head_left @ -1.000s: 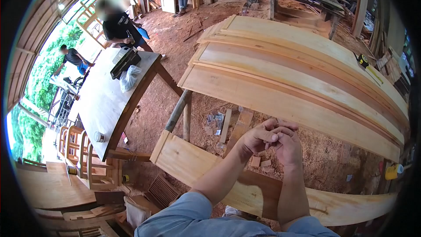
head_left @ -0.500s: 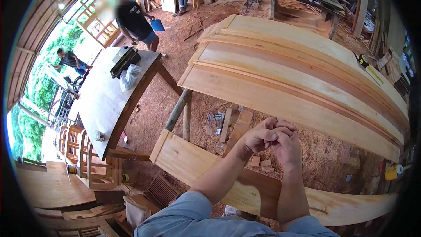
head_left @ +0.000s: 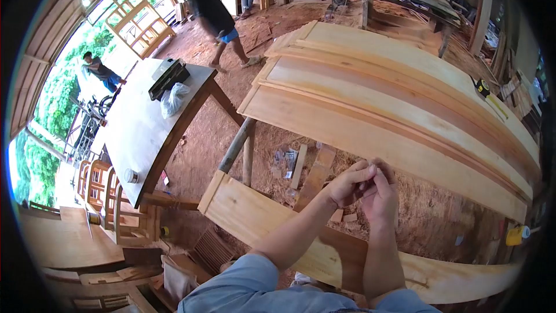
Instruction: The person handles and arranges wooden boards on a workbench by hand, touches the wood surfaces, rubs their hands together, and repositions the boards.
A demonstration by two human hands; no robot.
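My left hand (head_left: 350, 185) and my right hand (head_left: 380, 195) meet in front of me, fingertips pressed together. Both are closed in a pinch, and anything between the fingers is hidden or too small to make out. Just beyond them lies the near edge of a stack of wide wooden panels (head_left: 347, 117). Beneath my forearms a separate wooden board (head_left: 249, 204) runs across, close to my body. A tape measure (head_left: 482, 87) with its yellow blade out rests on the far right of the panels.
A white-topped table (head_left: 130, 133) at left holds a dark toolbox (head_left: 168, 79), a plastic bag (head_left: 173, 101) and a can (head_left: 131, 176). A person (head_left: 211, 14) walks behind it. A yellow container (head_left: 514, 235) stands at right. Wood scraps (head_left: 299, 166) lie on the sawdust-covered ground.
My fingers have shifted from loosely interlaced to pinched tip to tip. The person in the dark shirt has walked rightward behind the table. Another person at far left has straightened up.
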